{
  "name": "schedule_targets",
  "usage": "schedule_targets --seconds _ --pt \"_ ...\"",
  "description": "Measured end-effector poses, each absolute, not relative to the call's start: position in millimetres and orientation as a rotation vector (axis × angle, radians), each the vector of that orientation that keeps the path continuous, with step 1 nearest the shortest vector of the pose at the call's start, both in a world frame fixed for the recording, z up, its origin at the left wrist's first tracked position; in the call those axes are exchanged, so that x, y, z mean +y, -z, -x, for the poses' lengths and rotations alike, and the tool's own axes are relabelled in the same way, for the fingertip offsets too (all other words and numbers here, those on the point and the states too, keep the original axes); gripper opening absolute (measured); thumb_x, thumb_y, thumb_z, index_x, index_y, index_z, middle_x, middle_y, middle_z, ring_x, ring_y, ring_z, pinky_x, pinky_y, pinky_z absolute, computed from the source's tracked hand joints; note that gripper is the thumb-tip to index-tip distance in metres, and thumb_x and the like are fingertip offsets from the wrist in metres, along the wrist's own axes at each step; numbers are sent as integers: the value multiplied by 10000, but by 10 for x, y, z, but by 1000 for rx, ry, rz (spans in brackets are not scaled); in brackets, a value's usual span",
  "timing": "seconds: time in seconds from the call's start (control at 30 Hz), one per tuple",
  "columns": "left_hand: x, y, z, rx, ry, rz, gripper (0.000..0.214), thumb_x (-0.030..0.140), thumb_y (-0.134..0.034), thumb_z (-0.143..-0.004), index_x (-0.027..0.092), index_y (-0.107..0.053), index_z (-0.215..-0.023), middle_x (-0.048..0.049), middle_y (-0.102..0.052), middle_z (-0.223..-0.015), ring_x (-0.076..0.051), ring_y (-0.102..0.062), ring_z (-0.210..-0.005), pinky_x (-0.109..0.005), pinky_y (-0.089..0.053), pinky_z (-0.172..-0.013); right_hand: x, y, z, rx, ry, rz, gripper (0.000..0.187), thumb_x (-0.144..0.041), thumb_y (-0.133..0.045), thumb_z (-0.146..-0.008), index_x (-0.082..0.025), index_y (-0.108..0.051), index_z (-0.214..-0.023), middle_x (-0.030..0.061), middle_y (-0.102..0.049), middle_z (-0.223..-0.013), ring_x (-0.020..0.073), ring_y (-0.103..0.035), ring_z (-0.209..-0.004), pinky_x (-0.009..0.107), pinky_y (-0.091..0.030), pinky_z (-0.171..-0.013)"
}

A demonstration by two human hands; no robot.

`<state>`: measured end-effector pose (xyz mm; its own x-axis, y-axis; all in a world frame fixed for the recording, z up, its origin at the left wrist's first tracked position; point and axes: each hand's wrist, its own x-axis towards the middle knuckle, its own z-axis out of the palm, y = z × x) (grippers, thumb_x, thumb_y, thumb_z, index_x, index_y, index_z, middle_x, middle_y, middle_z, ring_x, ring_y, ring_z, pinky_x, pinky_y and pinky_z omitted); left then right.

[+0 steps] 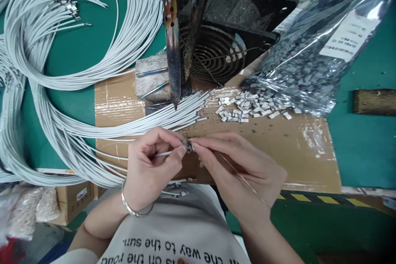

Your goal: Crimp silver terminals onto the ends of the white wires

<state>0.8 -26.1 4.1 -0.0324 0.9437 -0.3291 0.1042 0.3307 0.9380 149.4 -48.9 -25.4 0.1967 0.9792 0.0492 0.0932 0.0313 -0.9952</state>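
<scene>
My left hand (151, 165) pinches the end of a thin white wire (162, 154) between thumb and forefinger. My right hand (238, 165) meets it, fingertips pinched on a small metal terminal (188, 146) at the wire's tip; a fine strand of solder wire (244, 179) runs back across this hand. Both hands hover over a taped cardboard sheet (278, 140). Just beyond them lies a fan of white wires (173, 113) with stripped ends. A soldering iron (173, 49) on its stand points down toward those ends.
Loose small metal terminals (247, 105) lie spilled from a clear plastic bag (309, 66) at the right. A black fan grille (216, 53) sits behind the iron. Big loops of white wire (62, 41) cover the green mat at the left. Cardboard boxes (74, 198) stand below the bench edge.
</scene>
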Motion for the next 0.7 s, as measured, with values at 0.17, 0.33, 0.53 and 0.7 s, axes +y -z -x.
schedule_targets --seconds 0.17,0.33,0.53,0.7 --pt "-244 -67 -22 1446 -904 -1009 150 51 -765 -754 160 -684 -691 -32 -767 -787 -45 -429 -509 -176 -297 -452 -501 257 -1490 -1135 -995 1356 248 -110 -788 -906 -335 -856 -987 -21 -773 -894 125 -704 -690 248 -573 -571" --pt "-212 -57 -26 1450 -929 -996 166 34 -758 -728 159 -671 -661 -29 -750 -764 -32 -386 -472 -170 -259 -419 -524 309 -1533 -1245 -948 1368 248 -173 -666 -1014 -327 -828 -1121 3 -757 -952 140 -685 -761 289 -572 -666" --pt "-159 -23 -30 1516 -957 -992 142 64 -774 -719 164 -689 -663 -48 -782 -799 -42 -367 -477 -197 -262 -429 -531 345 -1587 -1112 -1007 1396 251 -225 -527 -1089 -287 -696 -1263 7 -707 -970 154 -655 -796 311 -533 -726" --pt "-101 -28 -33 1544 -991 -990 143 69 -769 -706 165 -680 -649 -47 -781 -793 -45 -362 -479 -195 -267 -432 -438 293 -1627 -1275 -962 1357 228 -166 -544 -1050 -235 -576 -835 10 -610 -846 166 -590 -795 328 -480 -727"
